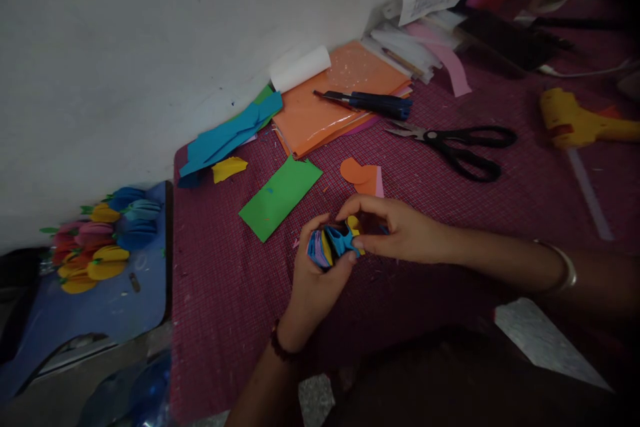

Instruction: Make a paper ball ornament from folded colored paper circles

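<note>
Both my hands meet over the near part of the table around a bundle of coloured paper pieces (320,248) in blue, lilac and yellow. My left hand (316,283) grips the bundle from the left, thumb in front and fingers behind. With fingers and thumb, my right hand (395,230) pinches the bundle's right side, where blue and yellow pieces (353,224) show. Just beyond lie an orange paper cutout (359,175) with a rounded end and a green paper rectangle (281,199).
Black-handled scissors (463,140), a dark blue cutter (375,102) and orange sheets (340,110) lie farther back. A yellow glue gun (575,121) is at right. Blue strips (233,133) sit along the wall. Finished paper balls (107,260) rest on a blue board (135,313) at left.
</note>
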A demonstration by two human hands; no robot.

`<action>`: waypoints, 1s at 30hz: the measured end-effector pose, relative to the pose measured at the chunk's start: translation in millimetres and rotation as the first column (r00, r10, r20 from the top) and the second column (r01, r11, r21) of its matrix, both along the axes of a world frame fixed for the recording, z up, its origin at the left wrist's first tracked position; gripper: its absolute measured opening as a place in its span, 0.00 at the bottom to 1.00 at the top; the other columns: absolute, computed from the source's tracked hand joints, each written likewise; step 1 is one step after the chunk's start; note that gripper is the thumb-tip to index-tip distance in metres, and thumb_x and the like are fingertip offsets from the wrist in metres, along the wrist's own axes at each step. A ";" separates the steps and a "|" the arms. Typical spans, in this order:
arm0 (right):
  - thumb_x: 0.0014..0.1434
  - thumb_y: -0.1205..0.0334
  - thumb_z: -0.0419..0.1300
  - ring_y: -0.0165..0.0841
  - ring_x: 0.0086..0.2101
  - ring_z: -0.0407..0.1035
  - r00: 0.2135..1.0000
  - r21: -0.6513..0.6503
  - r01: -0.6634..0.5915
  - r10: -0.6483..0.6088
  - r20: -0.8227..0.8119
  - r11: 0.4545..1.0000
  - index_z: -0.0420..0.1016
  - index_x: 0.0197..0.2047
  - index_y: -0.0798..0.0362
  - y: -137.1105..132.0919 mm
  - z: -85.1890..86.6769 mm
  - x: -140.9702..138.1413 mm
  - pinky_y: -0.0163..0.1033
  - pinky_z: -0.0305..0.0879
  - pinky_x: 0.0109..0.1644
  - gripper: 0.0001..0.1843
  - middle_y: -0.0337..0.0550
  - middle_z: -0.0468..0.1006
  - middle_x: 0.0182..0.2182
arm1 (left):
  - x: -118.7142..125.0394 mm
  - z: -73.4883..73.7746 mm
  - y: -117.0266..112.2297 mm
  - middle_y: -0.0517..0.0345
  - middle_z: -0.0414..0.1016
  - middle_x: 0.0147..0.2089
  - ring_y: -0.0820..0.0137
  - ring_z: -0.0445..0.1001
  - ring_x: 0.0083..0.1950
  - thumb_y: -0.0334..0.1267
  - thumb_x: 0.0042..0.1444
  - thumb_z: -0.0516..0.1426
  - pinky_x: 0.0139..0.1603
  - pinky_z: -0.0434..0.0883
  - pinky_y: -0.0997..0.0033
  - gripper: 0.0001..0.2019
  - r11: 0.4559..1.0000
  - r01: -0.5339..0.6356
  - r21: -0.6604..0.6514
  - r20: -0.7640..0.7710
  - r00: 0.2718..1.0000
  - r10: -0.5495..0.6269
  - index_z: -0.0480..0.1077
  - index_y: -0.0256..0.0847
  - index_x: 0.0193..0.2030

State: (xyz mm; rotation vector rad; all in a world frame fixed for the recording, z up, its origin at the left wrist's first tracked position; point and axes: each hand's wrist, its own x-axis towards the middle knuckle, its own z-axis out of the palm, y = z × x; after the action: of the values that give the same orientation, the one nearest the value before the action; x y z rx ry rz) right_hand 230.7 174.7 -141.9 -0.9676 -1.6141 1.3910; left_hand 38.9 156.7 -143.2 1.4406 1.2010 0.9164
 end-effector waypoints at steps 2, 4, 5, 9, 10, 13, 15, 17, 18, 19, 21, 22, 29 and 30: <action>0.56 0.65 0.61 0.31 0.38 0.68 1.000 0.025 0.014 -0.015 0.014 1.000 0.69 0.48 0.53 0.1 1.8 -0.4 0.36 0.67 0.39 0.15 0.42 0.73 0.39 | 1.0 -0.2 0.0 0.54 0.74 0.49 0.64 0.76 0.48 0.37 0.50 0.66 0.52 0.75 0.58 0.25 1.000 0.007 -0.012 0.036 0.999 -0.007 0.65 0.44 0.54; 0.56 0.65 0.61 0.30 0.37 0.68 1.000 0.030 0.027 -0.027 0.013 0.999 0.69 0.47 0.54 0.3 3.3 -1.1 0.36 0.67 0.39 0.14 0.41 0.73 0.38 | 2.2 0.2 0.0 0.55 0.74 0.47 0.66 0.76 0.44 0.38 0.51 0.66 0.45 0.78 0.62 0.24 0.998 0.015 -0.065 0.082 0.997 -0.010 0.65 0.45 0.54; 0.56 0.65 0.61 0.30 0.36 0.68 0.999 0.025 0.033 -0.033 0.010 0.999 0.69 0.46 0.54 0.5 3.6 -1.4 0.36 0.67 0.38 0.13 0.41 0.73 0.38 | 2.9 0.8 -0.1 0.56 0.74 0.45 0.67 0.76 0.41 0.39 0.51 0.66 0.40 0.79 0.64 0.24 0.994 0.022 -0.105 0.107 0.994 -0.011 0.65 0.45 0.54; 0.56 0.66 0.60 0.29 0.33 0.67 0.998 -0.007 0.060 -0.060 0.011 0.998 0.69 0.45 0.54 0.7 3.1 -2.3 0.35 0.66 0.36 0.12 0.38 0.72 0.34 | 4.1 3.2 -0.1 0.61 0.73 0.38 0.72 0.74 0.32 0.41 0.51 0.67 0.32 0.79 0.68 0.25 0.974 0.070 -0.215 0.203 0.979 -0.025 0.63 0.46 0.54; 0.56 0.66 0.60 0.29 0.33 0.67 0.998 -0.015 0.060 -0.060 0.007 0.998 0.69 0.46 0.54 0.7 3.0 -2.3 0.35 0.66 0.36 0.13 0.38 0.71 0.34 | 3.8 3.3 0.0 0.62 0.73 0.37 0.72 0.74 0.31 0.40 0.50 0.67 0.32 0.79 0.68 0.26 0.972 0.085 -0.221 0.231 0.973 -0.033 0.63 0.46 0.53; 0.58 0.66 0.59 0.28 0.33 0.67 0.999 -0.018 0.040 -0.041 -0.017 0.999 0.69 0.48 0.54 0.6 3.5 -1.8 0.35 0.66 0.36 0.14 0.38 0.72 0.36 | 2.0 0.8 0.7 0.62 0.74 0.37 0.74 0.75 0.31 0.40 0.50 0.68 0.36 0.79 0.69 0.26 0.962 0.133 -0.237 0.304 0.951 -0.056 0.63 0.46 0.53; 0.58 0.66 0.58 0.29 0.33 0.67 0.999 -0.006 0.034 -0.034 -0.014 0.999 0.69 0.49 0.53 0.4 4.1 -1.2 0.35 0.66 0.35 0.14 0.39 0.71 0.36 | 0.3 -2.2 1.4 0.62 0.75 0.39 0.74 0.75 0.32 0.40 0.50 0.68 0.37 0.79 0.69 0.26 0.957 0.148 -0.248 0.328 0.943 -0.061 0.63 0.46 0.53; 0.58 0.67 0.57 0.28 0.32 0.66 0.999 0.000 0.037 -0.037 0.009 0.999 0.69 0.47 0.53 0.4 4.1 -0.4 0.35 0.64 0.34 0.12 0.38 0.71 0.34 | -1.1 -5.1 2.2 0.61 0.75 0.41 0.74 0.76 0.33 0.41 0.50 0.68 0.38 0.79 0.69 0.26 0.958 0.147 -0.247 0.333 0.941 -0.059 0.63 0.47 0.54; 0.58 0.67 0.57 0.28 0.31 0.65 0.999 0.006 0.040 -0.040 0.024 0.999 0.68 0.46 0.52 0.5 3.9 0.0 0.35 0.63 0.33 0.11 0.37 0.70 0.33 | -1.5 -6.1 2.6 0.60 0.75 0.42 0.73 0.76 0.35 0.41 0.51 0.68 0.38 0.79 0.68 0.27 0.961 0.138 -0.241 0.326 0.944 -0.053 0.63 0.47 0.54; 0.58 0.68 0.57 0.28 0.30 0.64 0.998 0.020 0.042 -0.043 0.039 0.999 0.68 0.45 0.52 0.6 3.5 0.4 0.35 0.62 0.33 0.10 0.37 0.70 0.32 | -1.8 -6.7 3.0 0.59 0.75 0.44 0.72 0.76 0.36 0.42 0.50 0.68 0.39 0.79 0.68 0.27 0.965 0.123 -0.229 0.310 0.949 -0.047 0.63 0.46 0.55; 0.56 0.70 0.56 0.29 0.31 0.64 0.997 0.069 0.044 -0.049 0.061 0.997 0.67 0.42 0.51 0.7 2.9 0.9 0.35 0.62 0.34 0.10 0.37 0.69 0.32 | -2.0 -6.8 3.5 0.57 0.75 0.45 0.69 0.76 0.39 0.42 0.49 0.69 0.41 0.78 0.65 0.28 0.977 0.090 -0.192 0.248 0.968 -0.040 0.64 0.45 0.55; 0.55 0.71 0.57 0.30 0.33 0.64 0.996 0.101 0.045 -0.052 0.068 0.994 0.67 0.41 0.51 0.6 2.9 1.0 0.35 0.62 0.35 0.10 0.38 0.69 0.33 | -1.9 -6.4 3.6 0.56 0.75 0.45 0.68 0.76 0.41 0.43 0.49 0.69 0.43 0.78 0.64 0.29 0.983 0.078 -0.167 0.210 0.977 -0.042 0.64 0.45 0.56; 0.51 0.67 0.64 0.32 0.37 0.65 0.989 0.173 0.060 -0.082 0.121 0.983 0.66 0.36 0.51 -2.4 5.5 -1.7 0.38 0.63 0.40 0.11 0.40 0.69 0.37 | 1.2 -1.4 3.5 0.54 0.76 0.48 0.66 0.77 0.47 0.44 0.54 0.66 0.51 0.74 0.62 0.25 0.996 0.093 -0.019 0.086 0.992 -0.091 0.64 0.44 0.55; 0.51 0.66 0.65 0.32 0.37 0.65 0.987 0.164 0.065 -0.087 0.132 0.984 0.66 0.36 0.51 -2.8 5.5 -2.4 0.38 0.62 0.40 0.11 0.40 0.70 0.37 | 1.9 -0.8 3.4 0.53 0.76 0.48 0.66 0.77 0.47 0.44 0.54 0.65 0.51 0.74 0.62 0.24 0.996 0.093 -0.021 0.083 0.992 -0.091 0.64 0.44 0.55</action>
State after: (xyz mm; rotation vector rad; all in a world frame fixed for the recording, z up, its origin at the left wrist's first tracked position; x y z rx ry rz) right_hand 228.3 172.0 -136.5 -1.0383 -1.7424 1.1455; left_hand 40.7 160.2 -144.1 1.4135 1.0735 0.8864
